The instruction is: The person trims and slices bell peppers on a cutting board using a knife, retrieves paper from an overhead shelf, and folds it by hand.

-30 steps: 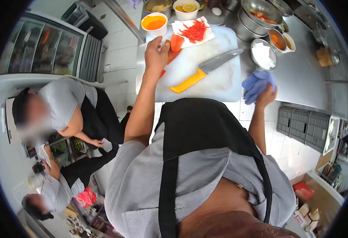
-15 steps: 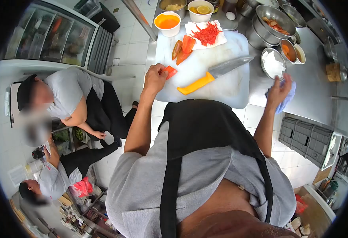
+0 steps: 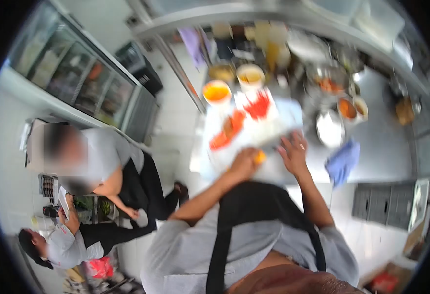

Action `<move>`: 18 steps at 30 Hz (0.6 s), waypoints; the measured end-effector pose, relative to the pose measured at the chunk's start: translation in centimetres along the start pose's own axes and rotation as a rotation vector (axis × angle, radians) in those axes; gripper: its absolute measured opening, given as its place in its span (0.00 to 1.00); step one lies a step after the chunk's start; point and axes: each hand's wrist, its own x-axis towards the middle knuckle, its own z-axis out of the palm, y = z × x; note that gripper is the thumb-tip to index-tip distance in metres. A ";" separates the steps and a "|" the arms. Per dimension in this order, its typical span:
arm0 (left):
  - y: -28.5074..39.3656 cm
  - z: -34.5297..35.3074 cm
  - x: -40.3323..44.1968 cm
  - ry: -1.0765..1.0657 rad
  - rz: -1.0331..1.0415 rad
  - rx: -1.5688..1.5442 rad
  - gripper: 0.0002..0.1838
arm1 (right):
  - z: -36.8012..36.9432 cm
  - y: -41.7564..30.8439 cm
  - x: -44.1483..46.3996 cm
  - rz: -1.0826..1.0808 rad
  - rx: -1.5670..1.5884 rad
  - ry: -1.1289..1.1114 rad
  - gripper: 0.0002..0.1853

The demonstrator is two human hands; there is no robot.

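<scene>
Both my hands have come to the knife (image 3: 260,157) since the earlier frame. My left hand (image 3: 244,162) then held a red piece and now grips the knife's yellow handle. My right hand (image 3: 293,152) has left the white-filled bowl (image 3: 330,146) and the blue cloth (image 3: 343,161) and is now at the blade.

Head view: my left hand is closed round the handle, with only a bit of yellow showing past my fingers. My right hand is open, fingers apart; I can't tell if it touches the blade, which is smeared by motion and partly covered. The knife is over the near part of the board (image 3: 212,165), but I can't make out whether it rests there.

The red pieces (image 3: 220,140) lie on the board's left side, beyond my left hand, their edges too blurred to count. Past them, red shreds (image 3: 257,106) sit on white paper (image 3: 272,111). A tub of orange liquid (image 3: 218,101) and a tub with something yellow (image 3: 250,87) stand off the far edge; bottles and pans behind them are smeared.

The bowl stands right of the board, and the cloth hangs at the counter (image 3: 381,139) edge. On my left are two people (image 3: 114,157), one partly behind the other, their faces hidden or unclear.
</scene>
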 end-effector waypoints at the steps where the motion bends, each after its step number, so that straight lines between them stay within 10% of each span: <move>1: 0.3 -0.9 0.0 -0.015 -0.011 -0.033 0.20 | -0.2 1.4 0.5 0.027 -0.094 0.126 0.26; 8: 6.8 -15.2 3.4 0.043 0.207 -0.126 0.16 | -10.5 0.6 1.5 0.439 0.512 -0.065 0.22; 14: 16.2 -29.0 8.0 0.716 0.593 0.223 0.08 | -8.6 -2.8 0.4 0.350 0.724 -0.384 0.18; 18: 22.1 -34.1 12.8 0.502 0.191 -0.580 0.10 | -8.7 -4.5 0.1 0.359 0.783 -0.350 0.19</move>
